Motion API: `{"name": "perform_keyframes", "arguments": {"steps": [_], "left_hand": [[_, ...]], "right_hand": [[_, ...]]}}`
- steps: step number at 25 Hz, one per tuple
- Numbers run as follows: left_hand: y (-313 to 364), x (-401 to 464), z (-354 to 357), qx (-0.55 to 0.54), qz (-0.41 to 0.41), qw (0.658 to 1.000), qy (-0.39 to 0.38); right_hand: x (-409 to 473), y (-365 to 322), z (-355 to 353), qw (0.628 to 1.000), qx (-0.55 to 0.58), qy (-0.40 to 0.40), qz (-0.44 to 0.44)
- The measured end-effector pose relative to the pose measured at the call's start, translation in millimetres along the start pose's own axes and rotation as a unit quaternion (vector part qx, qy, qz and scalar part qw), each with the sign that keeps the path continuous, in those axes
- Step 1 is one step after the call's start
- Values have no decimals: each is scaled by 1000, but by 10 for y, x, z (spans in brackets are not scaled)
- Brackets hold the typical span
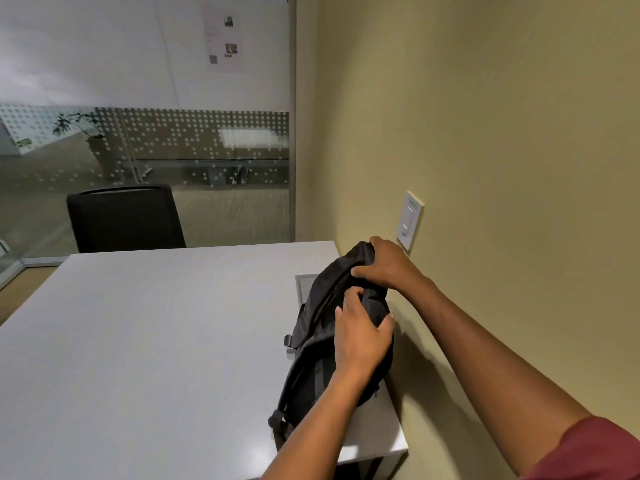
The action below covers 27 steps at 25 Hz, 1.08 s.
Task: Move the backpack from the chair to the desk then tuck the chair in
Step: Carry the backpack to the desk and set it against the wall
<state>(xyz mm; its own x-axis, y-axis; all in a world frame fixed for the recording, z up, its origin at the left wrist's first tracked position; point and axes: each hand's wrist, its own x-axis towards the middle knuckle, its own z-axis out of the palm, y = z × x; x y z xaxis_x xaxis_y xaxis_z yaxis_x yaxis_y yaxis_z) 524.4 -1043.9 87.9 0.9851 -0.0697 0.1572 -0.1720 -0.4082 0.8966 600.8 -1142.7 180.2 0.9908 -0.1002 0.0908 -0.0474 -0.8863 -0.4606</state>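
The black backpack [320,327] lies on the right side of the white desk [156,341], close against the yellow wall. My left hand [362,332] grips the backpack's middle from above. My right hand [388,265] clutches the fabric at its far top end. A black chair [124,220] stands at the far side of the desk, only its backrest showing above the desktop. The chair on my side is out of view.
A light switch plate [411,220] is on the yellow wall just behind my right hand. A grey cable hatch [304,282] is set in the desktop beside the backpack. A glass partition [145,133] with a dotted film runs behind the far chair.
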Motion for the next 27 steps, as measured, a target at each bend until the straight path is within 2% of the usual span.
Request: {"name": "perform_keyframes", "arguments": {"steps": [3,8,12,17,22,27], "left_hand": [[-160,-80,60,69,1,997,-36],[-64,-137,221,-24,6,998,-57],[114,-38,347,-39,16,995,-88],[-29,-65,419,13,67,989,-134],[-237,-229,500,79,61,981,-165],[-177,-184,480,113,66,982,-137]], "right_hand": [[-6,25,35,999,-2,31,-16],[1,11,-29,997,-10,66,-26],[87,81,-178,996,-52,71,-14],[9,339,-127,993,-54,100,17],[-58,463,-106,996,-71,54,18],[-24,368,-149,996,-56,61,-45]]}}
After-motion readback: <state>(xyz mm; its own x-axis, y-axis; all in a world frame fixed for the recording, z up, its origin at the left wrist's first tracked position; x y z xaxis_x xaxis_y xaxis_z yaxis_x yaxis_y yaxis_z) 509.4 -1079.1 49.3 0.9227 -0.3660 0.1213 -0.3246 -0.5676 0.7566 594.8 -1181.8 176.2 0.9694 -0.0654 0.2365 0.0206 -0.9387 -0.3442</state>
